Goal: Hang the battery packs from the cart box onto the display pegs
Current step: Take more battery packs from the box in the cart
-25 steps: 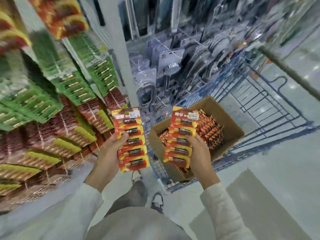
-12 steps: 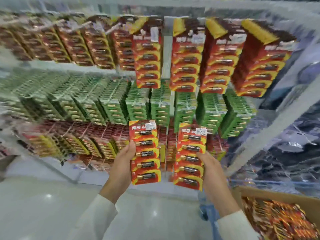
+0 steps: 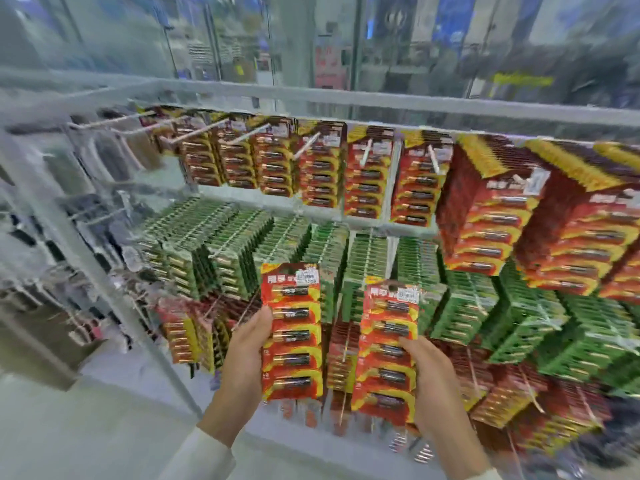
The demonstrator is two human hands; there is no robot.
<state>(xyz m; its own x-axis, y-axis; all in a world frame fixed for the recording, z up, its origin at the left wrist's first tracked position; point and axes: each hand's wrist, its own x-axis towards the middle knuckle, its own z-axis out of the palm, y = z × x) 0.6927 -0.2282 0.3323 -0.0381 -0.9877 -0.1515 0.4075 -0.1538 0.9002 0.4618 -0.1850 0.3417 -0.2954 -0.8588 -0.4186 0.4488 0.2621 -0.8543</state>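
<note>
My left hand (image 3: 242, 368) grips a stack of red and yellow battery packs (image 3: 292, 334) by its left edge, held upright in front of the display. My right hand (image 3: 434, 386) grips a second stack of battery packs (image 3: 388, 351) by its right edge, slightly lower and tilted. Both stacks hang in front of the green rows. On the top row, display pegs (image 3: 242, 136) stick out with red packs (image 3: 369, 181) hung far back on them. The cart box is out of view.
Thick rows of green battery packs (image 3: 363, 258) fill the middle level. Full red stacks (image 3: 491, 216) crowd the top right. More red packs (image 3: 194, 337) hang low at left. A white upright post (image 3: 104, 271) bounds the rack on the left, with pale floor (image 3: 86, 427) below.
My view has swung up and left from the cart to the rack front. Both hands have carried their stacks closer to the display, and the box has left the view.
</note>
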